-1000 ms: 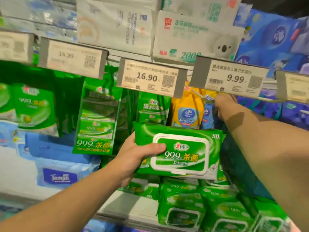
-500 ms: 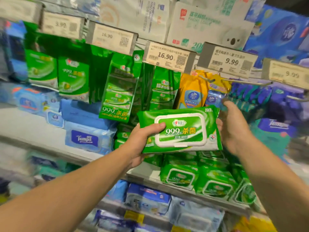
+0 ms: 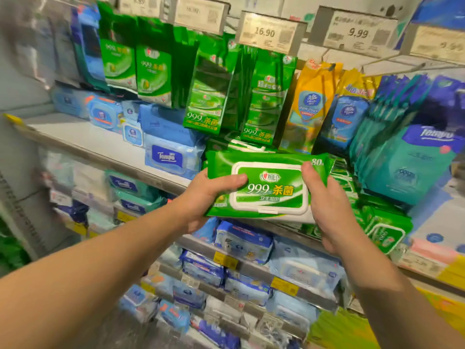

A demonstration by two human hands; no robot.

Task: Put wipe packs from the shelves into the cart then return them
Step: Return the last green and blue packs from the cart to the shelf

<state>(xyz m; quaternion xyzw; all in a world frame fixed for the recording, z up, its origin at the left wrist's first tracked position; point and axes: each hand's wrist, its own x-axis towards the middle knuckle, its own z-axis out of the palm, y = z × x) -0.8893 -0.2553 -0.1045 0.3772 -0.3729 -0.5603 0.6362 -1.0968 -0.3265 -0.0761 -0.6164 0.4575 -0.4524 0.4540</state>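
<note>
Left hand [image 3: 208, 195] grips left end of green wipe pack [image 3: 266, 187], thumb on top; right hand [image 3: 327, 210] grips right end, fingers curled underneath. Pack held level in front of shelf [image 3: 83, 142]. Behind: green hanging packs [image 3: 206, 96], blue Tempo pack [image 3: 171, 157], price tags [image 3: 269, 31]

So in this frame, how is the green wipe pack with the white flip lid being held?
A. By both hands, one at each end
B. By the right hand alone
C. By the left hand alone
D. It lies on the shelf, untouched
A: the left hand grips the left end of the green wipe pack with the white flip lid, and the right hand grips its right end, in front of the shelf.
</note>
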